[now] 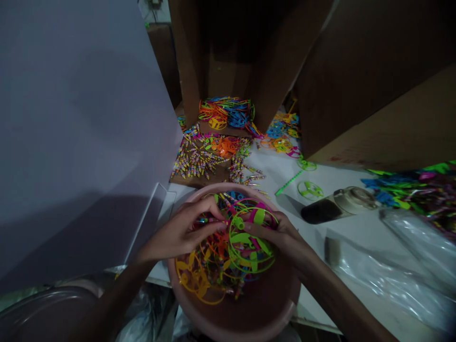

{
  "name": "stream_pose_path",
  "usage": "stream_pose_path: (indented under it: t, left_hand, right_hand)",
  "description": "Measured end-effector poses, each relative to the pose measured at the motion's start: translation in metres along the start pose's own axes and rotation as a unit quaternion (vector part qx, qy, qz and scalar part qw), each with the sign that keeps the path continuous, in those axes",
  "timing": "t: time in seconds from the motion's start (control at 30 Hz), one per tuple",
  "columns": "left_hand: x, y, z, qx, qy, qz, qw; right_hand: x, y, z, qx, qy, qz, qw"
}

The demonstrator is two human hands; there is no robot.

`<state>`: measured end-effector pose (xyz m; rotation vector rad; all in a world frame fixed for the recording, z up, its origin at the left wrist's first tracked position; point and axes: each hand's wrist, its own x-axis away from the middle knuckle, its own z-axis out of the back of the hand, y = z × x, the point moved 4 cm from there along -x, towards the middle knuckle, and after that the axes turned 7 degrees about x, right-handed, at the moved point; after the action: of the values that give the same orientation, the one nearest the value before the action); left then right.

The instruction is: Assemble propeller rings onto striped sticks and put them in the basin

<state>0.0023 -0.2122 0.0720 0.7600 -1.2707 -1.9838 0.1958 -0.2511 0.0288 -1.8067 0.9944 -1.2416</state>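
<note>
Over the pink basin (235, 333), both of my hands work close together. My left hand (190, 227) pinches a small patterned stick (210, 220), its tip toward the rings in the other hand. My right hand (281, 229) grips green and pink ringed plastic propellers (253, 240), thumb near the hub of the front green one. How many it holds I cannot tell. Below the hands the basin contains orange and yellow ringed propellers (199, 280) and more patterned sticks.
Patterned sticks (195, 161) and ringed propellers lie behind the basin, before an open carton (228, 78) with more propellers. To the right are a green strip (288, 184), a dark bottle (320, 209) and clear plastic bags (384, 270). A pale panel (81, 118) stands at left.
</note>
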Motion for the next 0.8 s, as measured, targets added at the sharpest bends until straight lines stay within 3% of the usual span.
stream_pose_path:
  t: [0.1, 0.27, 0.47, 0.8]
  left_hand:
    - [0.004, 0.002, 0.010, 0.002, 0.007, -0.007, 1.000]
    - [0.008, 0.004, 0.024, 0.025, 0.105, -0.013, 0.994]
    - [-0.001, 0.009, 0.002, 0.077, 0.082, -0.007, 0.994]
    - [0.004, 0.000, -0.001, 0.127, 0.080, 0.050, 0.987]
  right_hand:
    - [0.001, -0.005, 0.004, -0.009, 0.013, 0.011, 1.000]
    - [0.002, -0.008, 0.013, -0.034, 0.072, 0.028, 0.996]
    - [0.004, -0.007, -0.002, -0.024, 0.030, 0.024, 0.999]
    - [0.006, -0.003, -0.002, -0.019, 0.003, 0.012, 1.000]
